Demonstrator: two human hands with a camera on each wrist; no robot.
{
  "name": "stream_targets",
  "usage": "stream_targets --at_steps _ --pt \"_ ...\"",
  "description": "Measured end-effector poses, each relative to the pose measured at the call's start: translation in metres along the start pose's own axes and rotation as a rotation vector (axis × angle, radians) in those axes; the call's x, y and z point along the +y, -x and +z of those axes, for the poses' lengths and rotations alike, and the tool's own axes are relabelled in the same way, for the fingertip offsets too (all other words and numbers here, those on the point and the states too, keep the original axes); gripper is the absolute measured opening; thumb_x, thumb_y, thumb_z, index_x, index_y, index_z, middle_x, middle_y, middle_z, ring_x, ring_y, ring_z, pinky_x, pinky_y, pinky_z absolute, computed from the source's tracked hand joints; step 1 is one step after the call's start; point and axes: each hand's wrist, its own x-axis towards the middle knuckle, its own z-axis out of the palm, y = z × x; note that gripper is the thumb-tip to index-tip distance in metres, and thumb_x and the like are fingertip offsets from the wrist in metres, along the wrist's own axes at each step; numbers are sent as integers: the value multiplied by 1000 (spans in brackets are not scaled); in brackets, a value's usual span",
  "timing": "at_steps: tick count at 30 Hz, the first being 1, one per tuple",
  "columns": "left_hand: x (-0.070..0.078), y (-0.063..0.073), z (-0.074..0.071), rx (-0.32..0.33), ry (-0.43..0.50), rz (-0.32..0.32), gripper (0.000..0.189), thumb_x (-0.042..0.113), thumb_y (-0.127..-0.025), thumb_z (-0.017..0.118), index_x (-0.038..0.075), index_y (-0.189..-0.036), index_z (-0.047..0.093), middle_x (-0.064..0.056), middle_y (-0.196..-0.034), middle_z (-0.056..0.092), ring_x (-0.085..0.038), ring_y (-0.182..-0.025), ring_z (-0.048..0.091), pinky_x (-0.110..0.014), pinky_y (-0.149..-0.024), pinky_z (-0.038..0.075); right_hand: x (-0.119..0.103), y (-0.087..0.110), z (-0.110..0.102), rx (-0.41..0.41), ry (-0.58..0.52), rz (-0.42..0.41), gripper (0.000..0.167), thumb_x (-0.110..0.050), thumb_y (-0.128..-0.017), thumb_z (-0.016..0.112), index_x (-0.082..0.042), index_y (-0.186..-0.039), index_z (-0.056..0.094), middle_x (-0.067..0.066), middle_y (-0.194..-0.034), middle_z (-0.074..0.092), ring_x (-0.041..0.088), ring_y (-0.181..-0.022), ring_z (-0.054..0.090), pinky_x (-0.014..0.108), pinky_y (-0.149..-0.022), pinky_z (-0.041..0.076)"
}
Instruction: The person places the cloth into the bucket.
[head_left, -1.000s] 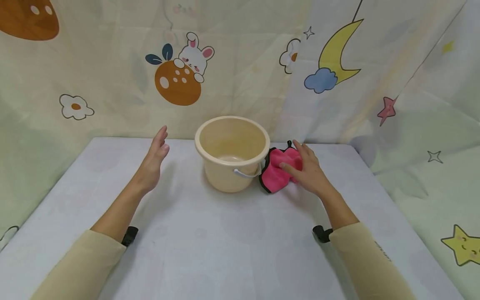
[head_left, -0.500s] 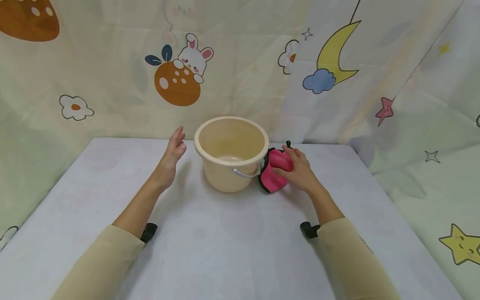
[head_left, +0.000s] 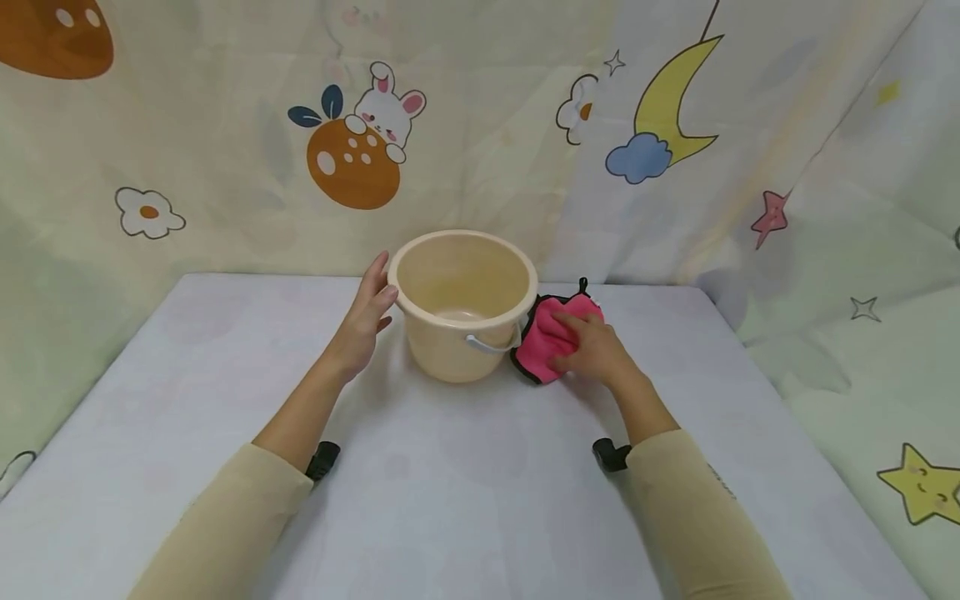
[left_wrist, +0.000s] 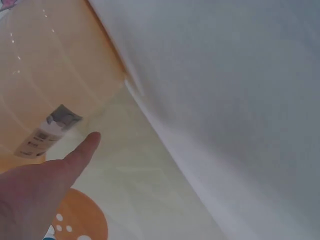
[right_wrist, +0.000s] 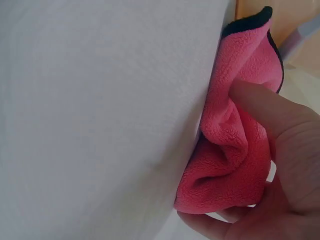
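A cream plastic bucket [head_left: 453, 350] stands upright near the back of the table, its pale handle [head_left: 491, 344] hanging down in front. My left hand [head_left: 360, 329] is at the bucket's left side with fingers extended, close to the rim; whether it touches cannot be told. One finger [left_wrist: 82, 152] shows straight in the left wrist view, beside the bucket wall and its printed label [left_wrist: 48, 131]. Just right of the bucket lies a pink plush cloth [head_left: 536, 346] with black edging. My right hand [head_left: 600, 350] holds it between thumb and fingers, and folds [right_wrist: 220, 155] bunch up there.
A white-covered table [head_left: 465, 492] extends in front of the bucket. Behind it hangs a printed curtain [head_left: 487, 125] with cartoon figures. Each wrist wears a small black device, such as the left one [head_left: 324, 460].
My left hand has moved right, up to the bucket's side. My right hand has shifted slightly left, and its fingers have closed on the cloth, wrinkling it. The bucket has stayed in place.
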Motion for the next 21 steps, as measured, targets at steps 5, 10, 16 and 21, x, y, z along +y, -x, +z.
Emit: stream_targets --at_steps 5,10,16,21 --pt "0 -3 10 22 54 -6 73 43 -103 35 26 -167 4 -15 -167 19 -30 -154 23 -67 -120 21 -2 -1 -2 12 47 -7 81 -25 -87 79 -18 -158 42 25 -144 47 48 -132 42 59 -99 49" --pt "-1 -4 15 38 97 12 72 35 -105 39 21 -167 3 -21 -161 29 -35 -148 34 -62 -120 28 -4 -2 -3 39 79 -7 71 -15 -88 75 -13 -154 48 27 -141 54 47 -130 49 60 -102 47" --pt "-1 -4 14 61 128 18 72 31 -105 44 21 -166 8 -21 -159 34 -37 -145 39 -61 -117 35 -6 -3 -5 101 110 -17 63 -5 -88 67 -9 -150 54 27 -136 60 42 -118 55 53 -92 51" --pt "0 -4 13 64 132 9 74 32 -104 46 21 -166 9 -20 -160 34 -35 -146 39 -61 -115 37 -4 -1 -8 153 73 16 61 -5 -85 61 -6 -146 57 26 -132 62 39 -108 56 47 -82 49"
